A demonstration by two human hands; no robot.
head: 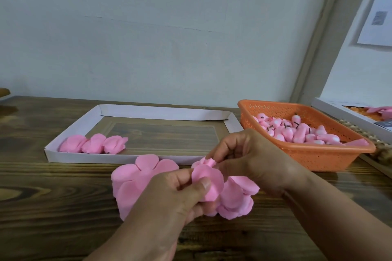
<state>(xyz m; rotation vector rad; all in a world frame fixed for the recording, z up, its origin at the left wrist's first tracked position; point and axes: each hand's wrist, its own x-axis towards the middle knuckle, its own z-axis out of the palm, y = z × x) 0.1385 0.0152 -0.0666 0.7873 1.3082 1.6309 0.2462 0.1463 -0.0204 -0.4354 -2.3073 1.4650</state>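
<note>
I hold the pink fabric flower (212,178) just above the wooden surface (53,207), in front of the white tray (51,152). My left hand (174,195) has its grip clamped on one round, flat petal, thumb on top. My right hand (254,159) pinches the crumpled centre at the top. The petals are matte, smooth-edged and overlapping, and lower ones fan out beneath my fingers.
</note>
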